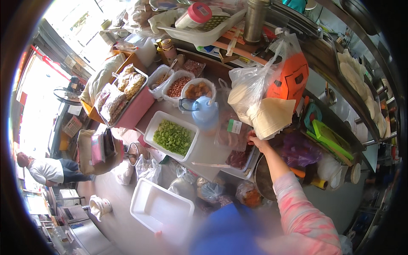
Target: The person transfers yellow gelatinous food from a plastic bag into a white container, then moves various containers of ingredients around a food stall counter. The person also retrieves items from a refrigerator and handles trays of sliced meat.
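A white plastic tub [153,204] with a bare inside is held out in front of me. A blurred fingertip of my left hand [158,234] shows at its near rim; the rest of that hand is hidden. On the table, my right hand [257,142] has its fingers curled at the right edge of a clear plastic pack of meat [228,135] bearing a label. Partly under this pack is a white tray of dark red meat [240,159]. A white tub of chopped green vegetable [172,137] sits to the left of the pack.
Behind are a blue plastic jug [205,111], a tub of peanuts [179,86] and a tub of brown chunks [198,90]. A clear bag [245,95] and orange bag [290,76] stand above my right hand. Filled bags [181,185] lie below the table. A person [47,169] stands far left.
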`<state>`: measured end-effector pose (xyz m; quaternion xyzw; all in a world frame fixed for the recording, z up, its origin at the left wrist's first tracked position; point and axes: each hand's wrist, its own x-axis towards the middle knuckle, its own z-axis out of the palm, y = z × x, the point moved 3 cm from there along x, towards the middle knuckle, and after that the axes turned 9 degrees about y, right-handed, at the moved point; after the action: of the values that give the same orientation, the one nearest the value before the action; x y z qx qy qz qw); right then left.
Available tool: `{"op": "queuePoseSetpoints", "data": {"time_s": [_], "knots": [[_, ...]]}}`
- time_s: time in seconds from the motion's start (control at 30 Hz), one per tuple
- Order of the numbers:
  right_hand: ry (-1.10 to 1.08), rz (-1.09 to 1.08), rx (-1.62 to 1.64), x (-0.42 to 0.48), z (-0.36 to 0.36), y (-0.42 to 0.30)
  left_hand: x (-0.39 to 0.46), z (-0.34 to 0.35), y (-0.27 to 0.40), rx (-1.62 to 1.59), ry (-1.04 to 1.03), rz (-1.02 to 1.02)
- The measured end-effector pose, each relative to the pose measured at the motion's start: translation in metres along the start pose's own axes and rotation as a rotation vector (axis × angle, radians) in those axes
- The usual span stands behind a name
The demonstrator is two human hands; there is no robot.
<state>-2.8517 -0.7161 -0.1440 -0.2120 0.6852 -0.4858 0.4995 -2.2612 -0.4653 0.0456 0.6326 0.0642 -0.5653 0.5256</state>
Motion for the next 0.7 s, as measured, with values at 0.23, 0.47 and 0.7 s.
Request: {"op": "queuePoseSetpoints", "data": {"time_s": [0.23,0.47,0.7], "knots": [[0.076,0.187,-0.134,-0.041,0.019,-0.003,-0.004,0.024,0.004,-0.021,-0.051,0.092],[0.326,0.249,0.110,-0.060,0.049,0.004,-0.014,0.023,0.010,0.013,-0.048,0.147],[0.365,0.297,0.082,-0.049,0.059,-0.004,-0.020,-0.002,0.016,-0.055,-0.016,0.159]]}}
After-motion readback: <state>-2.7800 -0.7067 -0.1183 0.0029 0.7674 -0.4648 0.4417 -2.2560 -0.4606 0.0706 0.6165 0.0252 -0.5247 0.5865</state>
